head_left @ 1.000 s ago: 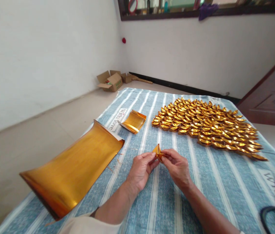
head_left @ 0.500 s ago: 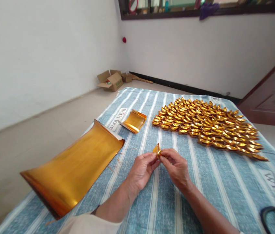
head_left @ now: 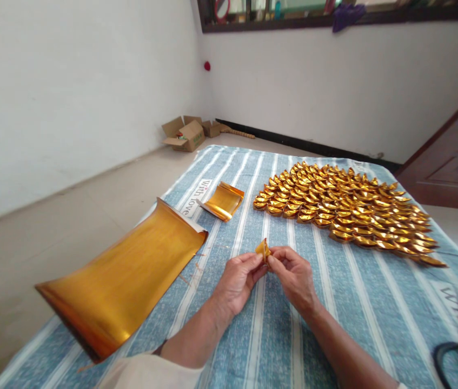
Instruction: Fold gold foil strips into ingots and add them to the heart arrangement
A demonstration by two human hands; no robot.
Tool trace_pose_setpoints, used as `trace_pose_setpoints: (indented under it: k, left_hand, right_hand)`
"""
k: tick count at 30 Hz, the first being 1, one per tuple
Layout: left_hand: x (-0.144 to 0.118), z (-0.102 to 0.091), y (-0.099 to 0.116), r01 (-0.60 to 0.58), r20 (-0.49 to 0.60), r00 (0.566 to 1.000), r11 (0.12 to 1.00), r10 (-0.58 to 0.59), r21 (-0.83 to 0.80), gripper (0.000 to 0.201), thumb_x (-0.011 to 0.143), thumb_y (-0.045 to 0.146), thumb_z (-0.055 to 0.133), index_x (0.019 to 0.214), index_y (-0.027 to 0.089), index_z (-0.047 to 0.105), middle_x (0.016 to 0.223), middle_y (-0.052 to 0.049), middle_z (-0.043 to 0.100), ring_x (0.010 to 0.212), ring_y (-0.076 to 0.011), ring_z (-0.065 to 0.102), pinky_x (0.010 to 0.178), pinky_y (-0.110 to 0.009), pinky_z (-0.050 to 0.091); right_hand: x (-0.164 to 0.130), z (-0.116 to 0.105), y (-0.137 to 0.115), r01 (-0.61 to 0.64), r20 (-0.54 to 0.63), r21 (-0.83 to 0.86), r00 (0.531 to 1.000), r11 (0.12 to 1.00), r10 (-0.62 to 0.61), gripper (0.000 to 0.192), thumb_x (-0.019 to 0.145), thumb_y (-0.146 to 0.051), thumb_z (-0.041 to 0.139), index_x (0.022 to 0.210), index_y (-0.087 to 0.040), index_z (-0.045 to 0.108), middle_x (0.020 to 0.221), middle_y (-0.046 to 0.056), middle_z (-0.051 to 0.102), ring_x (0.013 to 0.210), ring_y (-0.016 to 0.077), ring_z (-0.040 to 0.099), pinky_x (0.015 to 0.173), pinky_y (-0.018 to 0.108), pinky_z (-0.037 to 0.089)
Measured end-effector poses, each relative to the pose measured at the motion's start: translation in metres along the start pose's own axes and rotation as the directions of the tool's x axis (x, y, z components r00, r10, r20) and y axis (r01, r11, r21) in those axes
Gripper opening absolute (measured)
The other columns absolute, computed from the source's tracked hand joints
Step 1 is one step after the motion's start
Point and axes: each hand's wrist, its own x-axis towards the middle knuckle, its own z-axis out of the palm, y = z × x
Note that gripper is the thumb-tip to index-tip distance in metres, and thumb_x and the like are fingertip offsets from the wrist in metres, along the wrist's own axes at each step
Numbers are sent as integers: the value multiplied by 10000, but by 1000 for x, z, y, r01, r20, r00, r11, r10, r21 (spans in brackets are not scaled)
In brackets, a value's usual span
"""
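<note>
A small folded piece of gold foil paper point(head_left: 261, 248) is pinched between both hands above the striped cloth. My left hand point(head_left: 237, 278) is closed on its left side, thumb on top. My right hand point(head_left: 293, 273) is closed on the right side, thumb and fingers meeting at the fold. The fingers hide the lower part of the paper. To the left lies a large curled stack of gold foil sheets point(head_left: 125, 275). Beyond my left hand is a smaller stack of gold foil squares point(head_left: 224, 202). Many folded gold paper ingots point(head_left: 346, 208) stand in close rows at the right.
A blue and white striped cloth point(head_left: 249, 335) covers the table. Black-handled scissors point(head_left: 450, 351) lie at the lower right edge. An open cardboard box point(head_left: 190, 136) sits on the floor in the far corner. A brown door panel point(head_left: 456, 162) is at the right.
The fingers of my right hand have shifted slightly at the fold, and the small gold paper has turned a little. The stacks and the rows of ingots have not moved.
</note>
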Motion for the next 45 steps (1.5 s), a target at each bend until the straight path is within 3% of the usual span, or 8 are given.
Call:
trace_pose_setpoints:
  k: [8,27,45]
  left_hand:
    - [1,0,0,-7,9,1000,1000,7,3,153,679,162,773,792,65,734,875,-110,717,863,-176,642,865,-278,509]
    - [2,-1,2,-8,-17,1000,1000,7,-25,123,672,155,779,730,79,702,784,-78,702,771,-144,638,805,-254,518]
    - [0,5,-2,-48,-10,999,997,48,67,205,611,221,829,697,85,702,740,-62,691,762,-154,642,844,-277,489]
  right_hand:
    - [-1,1,-2,-25,4,67,1000,997,25,118,781,-286,659,711,-194,634,850,33,641,778,166,601,712,302,486]
    - [2,-5,2,118,88,-93,990,989,-110,123,790,-297,661,714,-204,639,903,52,637,862,188,610,790,328,481]
    - [2,-2,0,-33,-1,-21,999,999,33,238,782,-336,646,608,-187,580,860,43,651,785,172,598,707,303,484]
